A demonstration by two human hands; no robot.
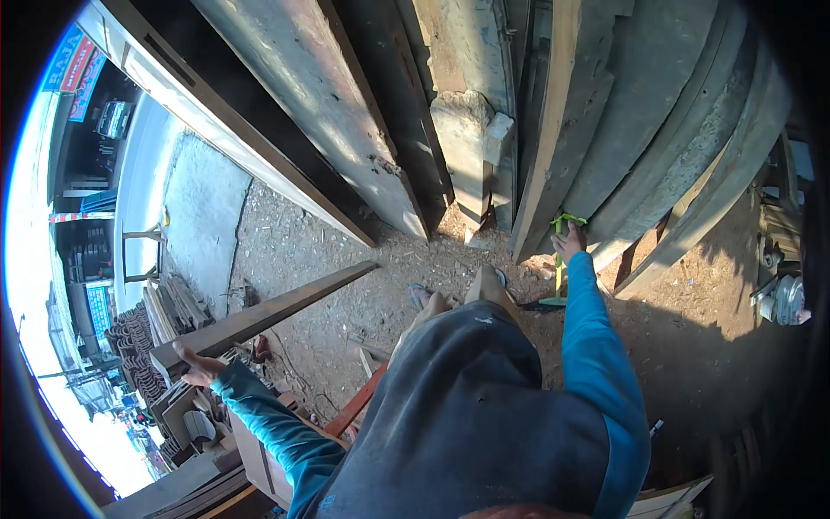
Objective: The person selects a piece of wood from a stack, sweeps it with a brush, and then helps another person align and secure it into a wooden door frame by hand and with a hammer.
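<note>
Dark shirt. Left hand, grip unclear, at timber beam: likely heavy, stiff; grasp mid-length. Right hand clasping yellow-green handle.

Open-air timber yard, leaning planks, dirt ground

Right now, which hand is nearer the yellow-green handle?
Right: the right hand grips the yellow-green handle; the left hand is off to its left, by the long plank.

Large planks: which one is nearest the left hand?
The lone plank slanting over the dirt, its near end at the left hand; other large planks line up ahead.
</note>
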